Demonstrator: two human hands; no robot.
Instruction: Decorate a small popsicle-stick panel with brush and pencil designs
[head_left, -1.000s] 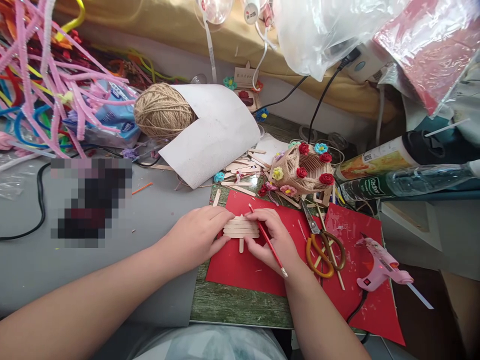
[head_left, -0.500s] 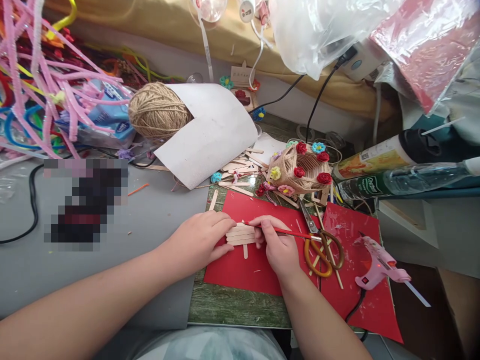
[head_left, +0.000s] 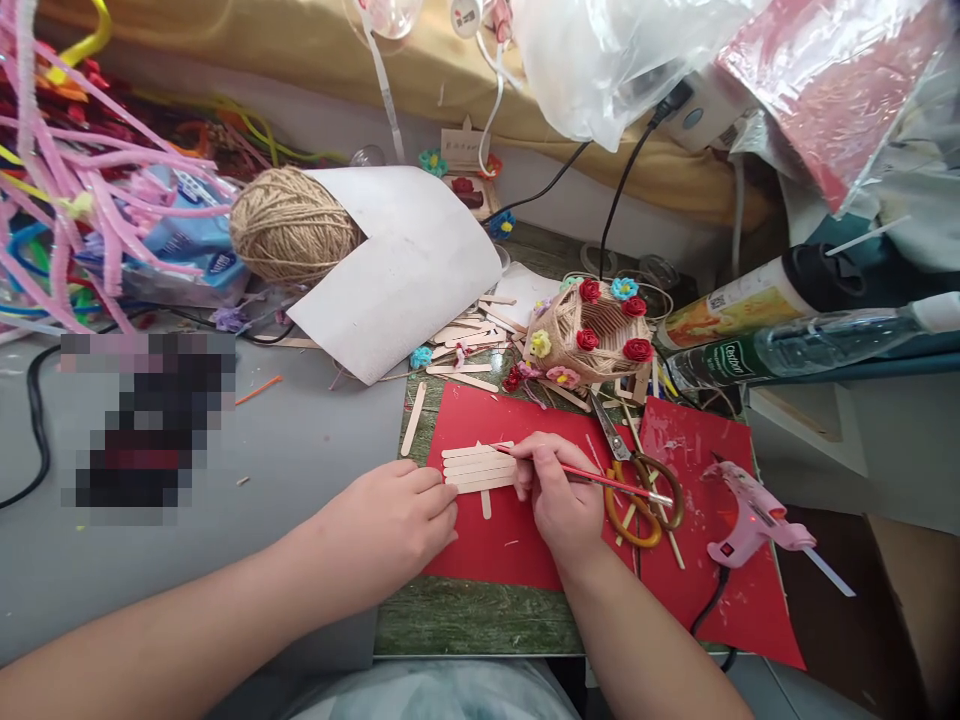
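Observation:
A small panel of wooden craft sticks [head_left: 478, 468] lies on a red paper sheet [head_left: 510, 535]. My right hand [head_left: 559, 490] is closed in a pinch on a thin red pencil [head_left: 600, 480], its tip touching the panel's right edge. My left hand [head_left: 397, 515] rests on the table just left of the panel, fingers loosely curled, fingertips at the panel's left end, holding nothing.
Orange-handled scissors [head_left: 637, 490] and a pink glue gun [head_left: 750, 520] lie to the right on the red paper. A twine basket with paper flowers [head_left: 592, 335], loose sticks [head_left: 465, 345], a twine ball [head_left: 289, 225], white card [head_left: 397, 260] and pipe cleaners [head_left: 90, 190] crowd the back.
My right hand turned the pencil from upright-diagonal to lying nearly flat, pointing left at the panel. My left hand slid back off the panel's left side.

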